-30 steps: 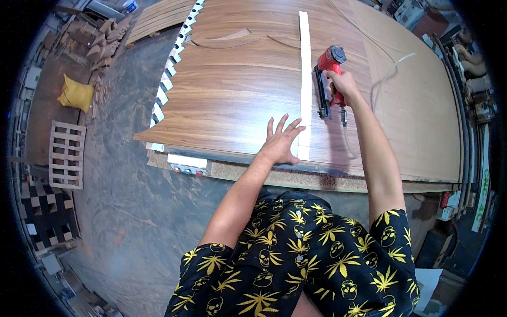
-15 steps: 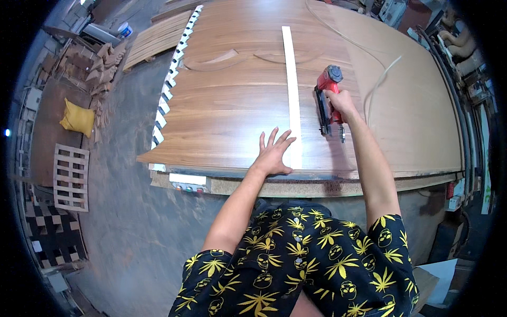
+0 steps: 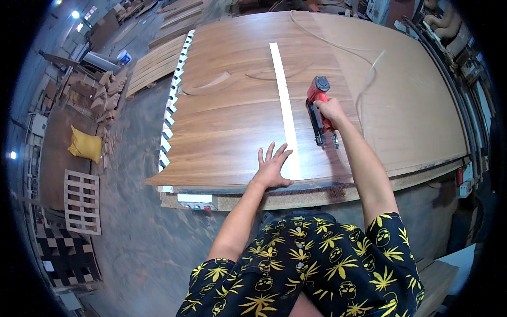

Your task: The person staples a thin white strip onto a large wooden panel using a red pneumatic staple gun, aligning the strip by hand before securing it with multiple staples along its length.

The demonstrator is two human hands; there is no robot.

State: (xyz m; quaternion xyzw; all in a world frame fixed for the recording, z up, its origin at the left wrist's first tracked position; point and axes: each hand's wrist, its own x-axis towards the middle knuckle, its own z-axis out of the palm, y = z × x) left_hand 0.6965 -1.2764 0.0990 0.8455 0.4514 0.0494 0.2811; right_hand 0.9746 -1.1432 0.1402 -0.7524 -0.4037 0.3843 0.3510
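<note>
A wood-grain board (image 3: 227, 137) lies on the large workbench in front of me. Across it, running away from me, is a narrow white strip (image 3: 282, 100). My left hand (image 3: 271, 171) rests with fingers spread on the board by the near end of the strip, its fingertips at the strip's left edge. My right hand (image 3: 331, 111) is wrapped round the handle of a red and black nail gun (image 3: 318, 95), just right of the strip. The gun's black magazine faces the strip; whether its nose touches the board I cannot tell.
A clear air hose (image 3: 364, 84) curls over the plain brown panel (image 3: 406, 100) at right. Toothed white pieces (image 3: 168, 124) line the board's left edge. A control box (image 3: 195, 201) sits under the near edge. Leftward on the floor are a yellow sack (image 3: 85, 145) and a slatted frame (image 3: 82, 202).
My view has shifted, so the bench appears lower and slightly turned. Both hands keep nearly the same places, the left on the board and the right on the nail gun.
</note>
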